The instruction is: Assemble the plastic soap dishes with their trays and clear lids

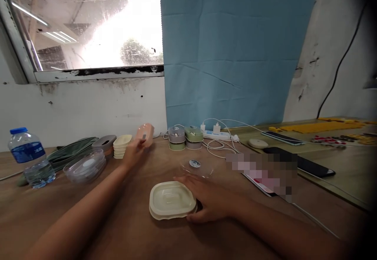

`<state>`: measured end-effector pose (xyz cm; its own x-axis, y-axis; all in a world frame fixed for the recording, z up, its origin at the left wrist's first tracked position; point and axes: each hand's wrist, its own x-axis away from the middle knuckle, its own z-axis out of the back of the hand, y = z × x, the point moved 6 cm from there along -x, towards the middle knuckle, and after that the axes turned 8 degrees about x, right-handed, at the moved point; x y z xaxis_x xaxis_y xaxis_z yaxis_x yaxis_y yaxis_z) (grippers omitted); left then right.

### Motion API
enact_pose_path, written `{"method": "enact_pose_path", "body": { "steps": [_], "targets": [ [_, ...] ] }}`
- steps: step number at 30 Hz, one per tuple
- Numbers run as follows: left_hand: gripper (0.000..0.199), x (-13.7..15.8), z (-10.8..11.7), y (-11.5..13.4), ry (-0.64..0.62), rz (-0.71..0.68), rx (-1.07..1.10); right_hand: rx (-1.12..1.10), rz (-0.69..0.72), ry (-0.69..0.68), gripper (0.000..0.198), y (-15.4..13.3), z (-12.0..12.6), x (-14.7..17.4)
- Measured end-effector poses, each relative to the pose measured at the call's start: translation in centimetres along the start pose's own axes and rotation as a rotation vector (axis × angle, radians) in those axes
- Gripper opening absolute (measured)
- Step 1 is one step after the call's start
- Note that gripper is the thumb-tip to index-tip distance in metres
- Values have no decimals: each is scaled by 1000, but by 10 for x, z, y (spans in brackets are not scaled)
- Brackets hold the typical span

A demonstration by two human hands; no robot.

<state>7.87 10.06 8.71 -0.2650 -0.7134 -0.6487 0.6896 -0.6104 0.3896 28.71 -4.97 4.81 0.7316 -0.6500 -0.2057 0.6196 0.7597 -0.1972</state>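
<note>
My left hand [134,152] reaches to the back of the table, its fingers closed on a peach-coloured plastic dish [146,134] that is tilted up on its side. Beside it stand a stack of cream dishes [122,144] and a grey-brown container [104,143]. Close to me lies a shallow cream dish [172,199] with rounded corners. My right hand [207,197] grips its right end, the thumb at the near edge and the fingers along the far edge. Just behind that hand rests a clear lid [203,168] with a round sticker.
On the left are a water bottle [31,162], a dark green pouch [72,152] and clear plastic lids [85,167]. Two-tone soap boxes [185,137] stand at the back. A power strip [217,134] with cables, a lit phone [259,183] and a black phone [304,162] lie on the right.
</note>
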Motion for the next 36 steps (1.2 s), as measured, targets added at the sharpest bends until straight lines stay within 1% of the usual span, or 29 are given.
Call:
{"method": "enact_pose_path", "body": {
  "steps": [1, 2, 3, 5, 7, 10, 11, 12, 13, 14, 17, 20, 24, 28, 33, 36],
  "targets": [
    [27, 14, 8, 11, 6, -11, 36, -3, -3, -9, 87, -1, -3, 0],
    [27, 29, 15, 22, 0, -23, 159, -1, -11, -5, 87, 0, -5, -1],
    [27, 44, 20, 32, -37, -47, 258, 6, -23, 15, 89, 1, -5, -1],
    [25, 71, 26, 50, -154, -99, 431, 46, -45, 112, 94, 6, 1, -1],
    [24, 90, 28, 60, -277, -114, 579, 94, -47, 267, 92, 11, 11, 1],
    [21, 102, 26, 65, -430, -119, 716, 96, -7, 521, 71, 18, 27, 8],
    [20, 104, 25, 66, -466, -130, 735, 79, 9, 572, 64, 19, 30, 10],
    [19, 104, 24, 67, -497, -145, 742, 62, 25, 592, 59, 20, 32, 11],
    [19, 104, 22, 69, -526, -164, 737, 50, 43, 575, 55, 19, 32, 11],
    [19, 105, 21, 71, -553, -183, 726, 45, 63, 528, 54, 17, 30, 10],
    [19, 107, 17, 76, -620, -234, 681, 65, 121, 319, 58, 8, 19, 4],
    [21, 109, 18, 79, -601, -257, 664, 62, 146, 183, 54, -1, 11, 1],
    [25, 111, 19, 85, -556, -296, 631, 31, 139, 148, 42, -7, 12, 0],
    [25, 112, 17, 89, -564, -320, 569, 13, 138, 108, 33, -8, 14, -1],
    [26, 113, 15, 91, -581, -400, 493, -25, 225, 107, 30, -6, 13, -2],
    [25, 115, 13, 92, -619, -460, 434, -23, 259, 88, 29, -5, 9, -1]
  ]
}}
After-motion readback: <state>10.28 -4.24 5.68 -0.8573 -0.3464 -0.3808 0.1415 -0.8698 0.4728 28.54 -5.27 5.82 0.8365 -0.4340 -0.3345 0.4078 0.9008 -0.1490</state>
